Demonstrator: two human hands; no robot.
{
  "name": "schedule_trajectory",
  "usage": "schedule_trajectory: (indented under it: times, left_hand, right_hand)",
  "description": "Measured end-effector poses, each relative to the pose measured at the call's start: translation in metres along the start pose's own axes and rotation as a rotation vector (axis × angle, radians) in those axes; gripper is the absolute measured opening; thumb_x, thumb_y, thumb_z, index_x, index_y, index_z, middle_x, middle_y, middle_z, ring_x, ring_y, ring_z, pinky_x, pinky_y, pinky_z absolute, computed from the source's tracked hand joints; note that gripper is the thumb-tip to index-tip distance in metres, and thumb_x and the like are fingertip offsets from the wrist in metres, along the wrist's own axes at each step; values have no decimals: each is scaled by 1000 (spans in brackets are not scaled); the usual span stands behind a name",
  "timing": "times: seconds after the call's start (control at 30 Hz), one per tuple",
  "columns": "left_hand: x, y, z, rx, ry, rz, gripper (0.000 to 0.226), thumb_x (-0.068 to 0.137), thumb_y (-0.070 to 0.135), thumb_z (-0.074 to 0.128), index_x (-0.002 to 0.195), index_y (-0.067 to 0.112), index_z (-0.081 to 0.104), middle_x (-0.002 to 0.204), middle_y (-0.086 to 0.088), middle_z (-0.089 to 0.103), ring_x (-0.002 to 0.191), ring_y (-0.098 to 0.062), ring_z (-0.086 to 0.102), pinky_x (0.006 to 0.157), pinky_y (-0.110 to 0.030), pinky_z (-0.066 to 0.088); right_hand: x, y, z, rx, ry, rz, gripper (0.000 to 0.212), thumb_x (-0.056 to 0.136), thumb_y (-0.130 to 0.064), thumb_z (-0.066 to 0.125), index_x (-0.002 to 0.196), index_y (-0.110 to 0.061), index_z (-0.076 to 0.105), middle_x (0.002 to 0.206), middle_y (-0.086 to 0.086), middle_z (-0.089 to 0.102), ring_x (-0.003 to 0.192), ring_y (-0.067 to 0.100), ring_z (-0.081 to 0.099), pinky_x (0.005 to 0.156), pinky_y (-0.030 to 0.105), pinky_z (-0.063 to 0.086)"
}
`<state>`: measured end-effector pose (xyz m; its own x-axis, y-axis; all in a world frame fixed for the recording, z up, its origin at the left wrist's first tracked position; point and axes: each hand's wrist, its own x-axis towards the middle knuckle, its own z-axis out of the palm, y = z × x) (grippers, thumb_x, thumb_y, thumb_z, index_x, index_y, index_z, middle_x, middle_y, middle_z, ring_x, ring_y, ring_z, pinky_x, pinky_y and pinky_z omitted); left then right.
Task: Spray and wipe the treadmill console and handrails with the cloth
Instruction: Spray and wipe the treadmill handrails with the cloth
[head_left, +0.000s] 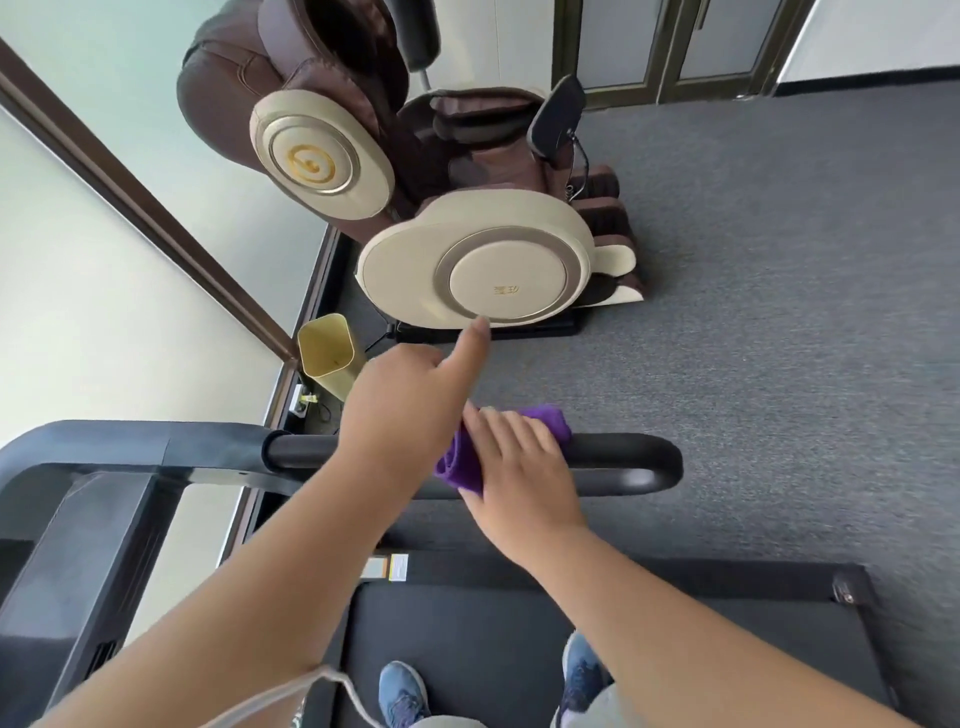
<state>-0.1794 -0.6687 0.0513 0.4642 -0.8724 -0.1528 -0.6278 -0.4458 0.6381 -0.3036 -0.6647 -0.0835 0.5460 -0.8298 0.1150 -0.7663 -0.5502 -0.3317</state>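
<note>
Pressing purple cloth (470, 460) onto black handrail (613, 457) with flat-fingered right hand (519, 467) for wiping contact, left hand (400, 410) hovering, fingers curled, thumb extended, holding nothing visible.

Gold chars on massage chair (506, 291) side disc, too blurry.

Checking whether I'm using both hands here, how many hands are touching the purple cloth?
2. The right hand lies over the purple cloth on the handrail; the left hand touches its left side, thumb raised.
</note>
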Motion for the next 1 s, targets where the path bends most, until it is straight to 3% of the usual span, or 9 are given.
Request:
schedule_trajectory:
  times: [0.07, 0.13, 0.27, 0.43, 0.6, 0.73, 0.83, 0.93, 1.0]
  left_hand:
    - [6, -21, -1, -17, -2, -87, 99, 89, 86, 35, 73, -10, 52, 70, -30, 65, 69, -42, 69, 78, -50, 60]
    - [7, -37, 3, -43, -28, -143, 99, 81, 90, 33, 69, -6, 52, 74, -31, 68, 74, -44, 73, 83, -57, 62]
    - [0, -60, 5, -48, -69, -152, 84, 79, 91, 31, 68, 11, 53, 64, -15, 59, 68, -43, 69, 84, -58, 60]
    - [-6, -96, -12, -39, -56, -183, 96, 79, 92, 26, 70, -1, 51, 63, -9, 55, 62, -25, 56, 77, -55, 57]
    - [-4, -122, -30, -80, -33, -242, 86, 76, 91, 30, 64, 8, 50, 57, -10, 55, 58, -27, 59, 80, -55, 58]
    - [2, -119, -34, -104, -32, -265, 96, 72, 87, 35, 71, -7, 54, 61, -21, 63, 64, -35, 67, 83, -55, 58]
    - [7, -109, -29, -108, -27, -235, 87, 85, 81, 42, 65, -2, 52, 57, -10, 56, 62, -29, 62, 81, -54, 58]
    - [10, -89, -15, -111, -29, -209, 78, 95, 77, 43, 47, 16, 52, 50, -2, 60, 71, -36, 72, 79, -50, 60]
    - [10, -74, -1, -101, -54, -183, 86, 87, 83, 38, 55, 6, 56, 53, -4, 59, 65, -35, 69, 79, -53, 59]
  right_hand:
    - [-9, 25, -6, -69, 6, 11, 76, 92, -54, 53, 155, -11, 42, 142, 3, 59, 128, 25, 55, 115, 42, 38]
    - [-21, 58, -12, -89, 45, 88, 73, 94, -55, 50, 154, -14, 44, 143, 0, 60, 130, 22, 55, 117, 40, 36]
    - [-25, 66, -11, 1, 170, 187, 53, 97, -54, 50, 140, -24, 58, 133, -11, 65, 125, 16, 58, 117, 36, 33]
    - [-4, 16, 7, -49, 203, 343, 40, 95, -55, 45, 119, -31, 66, 116, -13, 67, 113, 19, 60, 110, 42, 37]
    - [28, -71, 29, -35, 82, 226, 44, 95, -60, 40, 117, -28, 62, 112, -8, 65, 110, 23, 59, 107, 41, 37]
    - [51, -124, 45, 25, 11, 167, 51, 86, -48, 27, 113, -19, 59, 106, 3, 64, 103, 29, 58, 103, 45, 38]
    - [51, -111, 45, 31, 24, 125, 46, 88, -47, 29, 106, -17, 60, 95, 4, 63, 92, 30, 59, 91, 43, 43]
    - [38, -75, 36, -7, 36, 104, 45, 92, -57, 39, 112, -21, 60, 98, -1, 63, 95, 25, 59, 92, 40, 44]
    - [28, -46, 26, -9, 54, 142, 46, 95, -60, 39, 115, -24, 61, 101, -5, 64, 100, 23, 59, 97, 39, 42]
